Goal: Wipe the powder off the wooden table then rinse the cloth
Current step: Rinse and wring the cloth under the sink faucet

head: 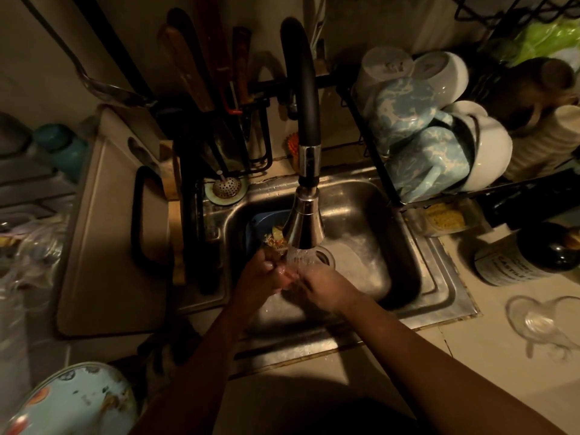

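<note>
Dim light, view from above the stainless steel sink (pixel 439 296).

- Black gooseneck tap with chrome spray head (pixel 305 226) hangs over the basin. The water stream (pixel 298 257) is running and falls straight onto the hands.
- Left hand (pixel 260 281) and right hand (pixel 326 288) meet under the stream, touching, just in front of the round drain (pixel 327 258).
- Left fingers (pixel 276 272) are curled inward. Right fingers point toward the left hand and are wet. Whether either hand grips anything: cannot tell, as the contact zone is dark and blurred by water.
- Cloth: not made out. Any part between the hands is hidden.
- Blue plastic bowl with food scraps (pixel 260 222) sits in the basin's far left corner, behind the left hand.
- Black wire dish rack (pixel 381 171) stands right of the tap and holds mottled blue-and-white mugs (pixel 417 146).
- Beige cutting board (pixel 106 246) lies left of the sink.
- Clear upturned glass (pixel 539 320) rests on the pale tiled table (pixel 470 359), to the right.
</note>
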